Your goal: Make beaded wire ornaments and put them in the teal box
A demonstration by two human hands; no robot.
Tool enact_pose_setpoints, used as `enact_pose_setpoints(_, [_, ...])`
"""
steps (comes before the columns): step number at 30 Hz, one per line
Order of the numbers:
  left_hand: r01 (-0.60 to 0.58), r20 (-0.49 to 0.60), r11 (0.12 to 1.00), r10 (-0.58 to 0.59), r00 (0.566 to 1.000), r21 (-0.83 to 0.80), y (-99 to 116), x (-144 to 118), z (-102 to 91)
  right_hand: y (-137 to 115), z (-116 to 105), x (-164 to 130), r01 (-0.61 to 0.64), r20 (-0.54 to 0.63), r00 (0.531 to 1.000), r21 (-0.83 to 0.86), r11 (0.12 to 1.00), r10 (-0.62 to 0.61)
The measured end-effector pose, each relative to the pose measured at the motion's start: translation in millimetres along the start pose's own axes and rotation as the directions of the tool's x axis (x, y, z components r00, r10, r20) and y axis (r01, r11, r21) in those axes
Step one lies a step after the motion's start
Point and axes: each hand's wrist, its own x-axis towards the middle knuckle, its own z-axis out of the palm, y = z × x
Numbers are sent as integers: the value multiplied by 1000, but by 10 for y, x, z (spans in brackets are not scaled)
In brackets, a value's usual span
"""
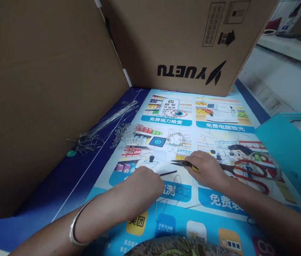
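My left hand (pixel 145 182) is closed around a thin dark rod or wire whose tip (pixel 169 173) sticks out to the right. My right hand (pixel 207 167) grips small pliers with yellow handles, their dark jaws (pixel 178 163) pointing left toward that tip. Both hands rest on a printed poster mat (pixel 219 117). Bent thin wire (pixel 175 193) lies just below and between my hands. A silver bangle (pixel 77 224) sits on my left wrist.
Clear beads (pixel 127 135) and a beaded wire piece (pixel 178 140) lie beyond my hands. A bundle of straight wires (pixel 107 122) rests at the left by a cardboard wall (pixel 38 92). Red scissors (pixel 251 170) lie right. A YUETU box (pixel 187 42) stands behind; a teal box (pixel 291 149) is at right.
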Motion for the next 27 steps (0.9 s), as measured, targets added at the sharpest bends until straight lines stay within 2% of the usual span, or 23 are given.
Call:
enact_pose_setpoints(8, [-46,-88,999,44,995,-15,-175,90,233,12,22,0,4,1,1000,2,1000,-4])
enact_pose_setpoints(12, [19,-172,995,-36,984,-98,-219,140,214,11,17,1,-4,-13,1000,12,1000,4])
enact_pose_setpoints(16, [53,-285,951,-144,948,-304,-262,170,123,13,-28,17,-51,-40,998,29,998,52])
enact_pose_setpoints(19, [20,-305,826,-231,924,-564,-297,228,119,25,-60,25,-89,-63,994,44,995,92])
enact_pose_setpoints(22, [-54,-286,604,-296,911,-795,-310,310,174,38,-75,25,-118,-64,991,45,992,120])
enact_pose_setpoints(24, [-90,-254,473,-296,921,-876,-306,353,218,47,-80,26,-129,-58,990,33,991,130])
enact_pose_setpoints(25, [-96,-237,435,-283,929,-895,-301,366,237,52,-83,28,-134,-55,989,26,991,135])
enact_pose_setpoints(27, [-92,-206,419,-235,950,-903,-293,375,264,62,-92,33,-153,-56,987,15,988,154])
